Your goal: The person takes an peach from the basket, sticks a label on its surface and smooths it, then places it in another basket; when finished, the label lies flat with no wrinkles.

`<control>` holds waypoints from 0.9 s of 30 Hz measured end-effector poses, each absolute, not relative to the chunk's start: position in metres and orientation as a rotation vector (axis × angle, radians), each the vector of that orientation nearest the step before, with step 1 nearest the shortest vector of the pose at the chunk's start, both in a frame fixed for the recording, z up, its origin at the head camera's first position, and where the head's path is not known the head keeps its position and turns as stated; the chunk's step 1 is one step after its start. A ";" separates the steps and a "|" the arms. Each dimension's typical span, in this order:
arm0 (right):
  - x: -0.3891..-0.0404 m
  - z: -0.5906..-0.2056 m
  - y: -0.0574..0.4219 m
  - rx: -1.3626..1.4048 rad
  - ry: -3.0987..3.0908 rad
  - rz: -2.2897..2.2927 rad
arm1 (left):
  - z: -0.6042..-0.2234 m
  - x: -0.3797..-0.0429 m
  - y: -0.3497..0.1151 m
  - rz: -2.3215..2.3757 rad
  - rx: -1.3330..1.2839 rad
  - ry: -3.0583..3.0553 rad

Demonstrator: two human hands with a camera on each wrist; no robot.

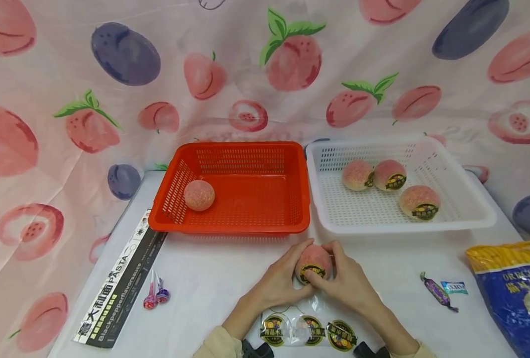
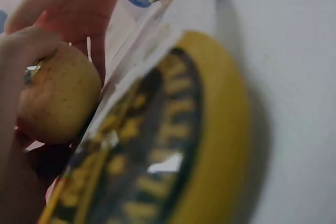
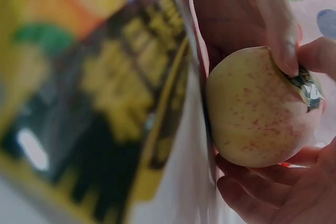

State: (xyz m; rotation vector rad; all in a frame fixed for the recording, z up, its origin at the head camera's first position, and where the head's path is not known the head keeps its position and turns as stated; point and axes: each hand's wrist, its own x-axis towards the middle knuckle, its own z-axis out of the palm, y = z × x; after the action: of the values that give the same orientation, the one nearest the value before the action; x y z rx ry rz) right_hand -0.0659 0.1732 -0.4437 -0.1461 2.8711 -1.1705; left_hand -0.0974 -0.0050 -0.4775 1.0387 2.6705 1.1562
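Note:
Both hands hold a pink peach (image 1: 313, 254) low over the table, in front of the two baskets. My left hand (image 1: 275, 281) grips its left side, and my right hand (image 1: 347, 278) has its fingers round the right side. A black and gold oval sticker (image 1: 313, 273) is on the peach's near side, with a thumb on it. In the right wrist view the sticker (image 3: 308, 92) stands partly off the curved skin at one edge. Below the hands lies a clear sheet of stickers (image 1: 342, 335), its top part hidden by the wrists and peach.
A red basket (image 1: 229, 228) with one unlabelled peach (image 1: 199, 195) stands back left. In the white basket (image 1: 403, 229), back right, sit 3 labelled peaches. A pasta box (image 1: 117, 286) and lollipops (image 1: 156, 296) lie left; a wrapped candy (image 1: 439, 292), small packet (image 1: 455, 287) and blue-yellow bag (image 1: 515, 293) lie right.

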 end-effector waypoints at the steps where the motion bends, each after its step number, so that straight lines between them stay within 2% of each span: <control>1: -0.066 -0.443 0.173 -0.141 2.867 -1.168 | -0.478 -0.097 -0.005 1.157 1.047 2.650; 16: -0.072 -0.448 0.183 -0.236 2.550 -1.457 | -0.475 -0.103 -0.014 1.296 1.035 2.464; 20: -0.078 -0.450 0.195 -0.344 2.430 -1.509 | -0.476 -0.102 -0.014 1.360 1.034 2.510; 24: -0.082 -0.453 0.213 -0.491 2.276 -1.735 | -0.476 -0.099 -0.011 1.394 1.041 2.581; 27: -0.082 -0.458 0.226 -0.472 2.070 -2.021 | -0.475 -0.098 -0.009 1.382 1.026 2.641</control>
State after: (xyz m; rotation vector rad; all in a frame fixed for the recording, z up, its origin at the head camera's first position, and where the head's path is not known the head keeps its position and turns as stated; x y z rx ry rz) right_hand -0.0823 0.2265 -0.4579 -0.4724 2.0703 -2.0210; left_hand -0.0984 -0.0089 -0.4752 1.0262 2.6411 1.3821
